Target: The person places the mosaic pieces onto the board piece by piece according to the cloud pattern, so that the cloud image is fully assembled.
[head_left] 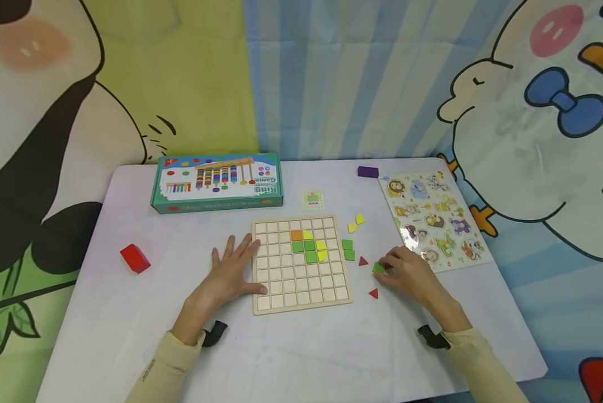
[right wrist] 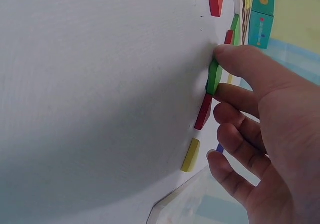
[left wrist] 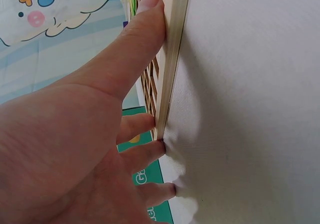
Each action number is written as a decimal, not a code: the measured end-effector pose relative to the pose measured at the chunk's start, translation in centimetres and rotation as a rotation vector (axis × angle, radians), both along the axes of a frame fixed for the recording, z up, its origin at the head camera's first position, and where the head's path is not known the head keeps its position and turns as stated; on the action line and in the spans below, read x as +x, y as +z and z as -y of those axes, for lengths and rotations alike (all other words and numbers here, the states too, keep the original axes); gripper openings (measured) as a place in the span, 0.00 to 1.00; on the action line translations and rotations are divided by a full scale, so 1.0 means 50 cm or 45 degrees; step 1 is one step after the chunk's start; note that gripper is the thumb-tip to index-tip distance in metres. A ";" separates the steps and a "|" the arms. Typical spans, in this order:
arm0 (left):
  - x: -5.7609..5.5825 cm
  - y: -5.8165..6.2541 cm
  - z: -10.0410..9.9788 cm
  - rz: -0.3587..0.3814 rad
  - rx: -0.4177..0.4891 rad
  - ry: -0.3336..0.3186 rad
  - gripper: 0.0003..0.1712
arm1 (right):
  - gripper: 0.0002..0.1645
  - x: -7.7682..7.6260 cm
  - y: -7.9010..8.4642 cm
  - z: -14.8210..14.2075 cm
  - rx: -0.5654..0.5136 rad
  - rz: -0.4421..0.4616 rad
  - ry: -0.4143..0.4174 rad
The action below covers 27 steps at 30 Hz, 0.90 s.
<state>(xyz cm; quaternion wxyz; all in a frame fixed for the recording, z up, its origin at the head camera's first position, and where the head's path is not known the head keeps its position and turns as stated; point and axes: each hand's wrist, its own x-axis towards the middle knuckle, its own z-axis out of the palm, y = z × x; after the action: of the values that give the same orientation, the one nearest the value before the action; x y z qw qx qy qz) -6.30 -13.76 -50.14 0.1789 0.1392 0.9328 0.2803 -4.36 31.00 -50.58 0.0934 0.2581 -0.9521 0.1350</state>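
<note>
Green flat tile (head_left: 378, 267), toward the white table's (head_left: 301, 358) right edge, is pinched between the thumb and finger of the right hand (head_left: 414, 277); lift it clear of the red triangular tiles (head_left: 374, 293) while the spread left hand (head_left: 228, 274) steadies the pale wooden grid board (head_left: 300, 284).

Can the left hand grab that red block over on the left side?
Probably yes. The left hand only touches the edge of the board and grips nothing, and just bare table lies between it and the red block.
</note>
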 end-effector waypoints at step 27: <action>0.005 0.005 0.003 -0.034 0.004 -0.012 0.69 | 0.16 -0.102 0.043 0.125 -0.099 -0.123 0.224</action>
<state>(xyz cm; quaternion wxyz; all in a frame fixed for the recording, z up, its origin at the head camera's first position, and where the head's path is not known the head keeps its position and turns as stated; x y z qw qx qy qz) -6.06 -13.93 -49.90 0.1677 0.1474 0.9339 0.2791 -9.47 24.75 -48.41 0.1371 0.3432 -0.9141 0.1669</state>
